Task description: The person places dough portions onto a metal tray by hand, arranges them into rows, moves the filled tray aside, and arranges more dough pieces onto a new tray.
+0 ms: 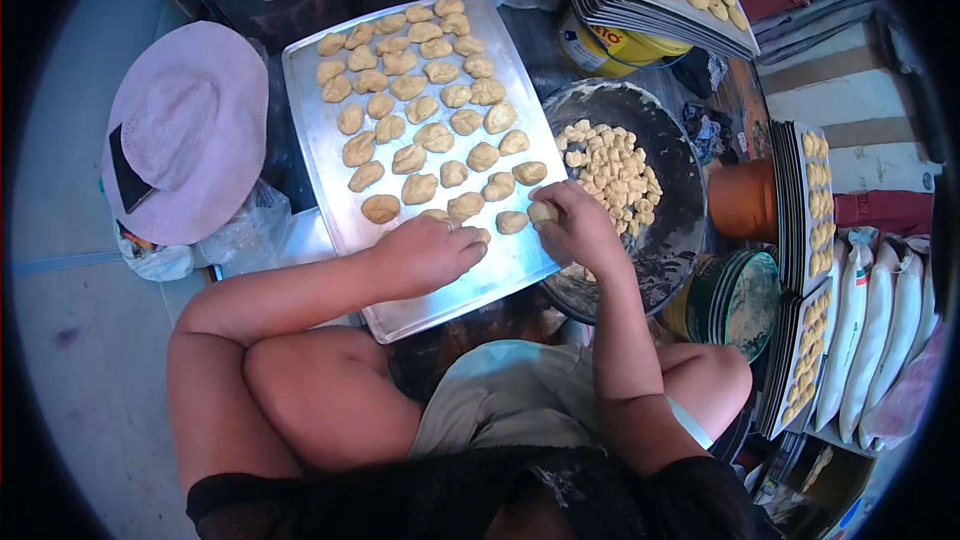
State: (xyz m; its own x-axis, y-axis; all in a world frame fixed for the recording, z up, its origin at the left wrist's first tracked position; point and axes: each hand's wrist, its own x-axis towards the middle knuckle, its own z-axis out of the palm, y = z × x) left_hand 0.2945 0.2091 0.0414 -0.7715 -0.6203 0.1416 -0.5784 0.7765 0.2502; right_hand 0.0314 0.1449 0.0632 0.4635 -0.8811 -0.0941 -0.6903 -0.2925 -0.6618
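A silver baking tray (345,205) lies tilted before me, with rows of pale dough pieces (407,87) across its far and middle parts. Over the tray's near part, my left hand (425,258) is closed, knuckles up, with a bit of dough (483,236) showing at its fingertips. A ring is on one finger. My right hand (588,232) is at the tray's right edge, its fingers pinching a dough piece (543,212) just right of another on the tray. Beside that hand stands a dark round basin (675,165) holding a heap of small dough lumps (610,170).
A pink hat (190,130) lies left, by a plastic bag (250,230). Stacked trays with dough stand at the back right (650,15) and right (785,200). A yellow bucket (600,45), an orange pot (742,200), a green tub (745,305) and white sacks (880,320) are nearby.
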